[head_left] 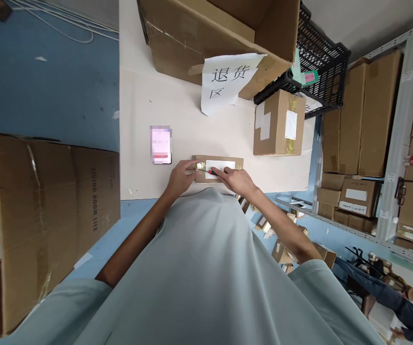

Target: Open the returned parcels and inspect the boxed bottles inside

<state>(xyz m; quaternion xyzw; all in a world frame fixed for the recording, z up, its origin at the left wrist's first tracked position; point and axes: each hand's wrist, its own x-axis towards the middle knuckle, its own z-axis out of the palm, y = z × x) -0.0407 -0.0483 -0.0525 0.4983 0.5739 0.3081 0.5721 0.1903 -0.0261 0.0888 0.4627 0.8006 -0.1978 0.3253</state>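
Observation:
A small flat cardboard box [201,178] lies near the front edge of the white table, with a white label on top and clear tape at its ends. My left hand [182,178] grips the box's left end, its fingertips over the taped edge. In my right hand [237,179] is a thin screwdriver [212,172] with a red and black handle. It points left across the label, and its shaft reaches the tape near my left fingers. Left of the box lies a phone [161,145], its lit screen blurred out.
A big open carton [181,48] with a paper sign [224,84] stands at the back. Beside it are a black plastic crate [330,62] and a taped box [278,122]. Shelves of cartons [379,115] line the right; a large carton [59,206] stands left. A person's legs [382,297] show lower right.

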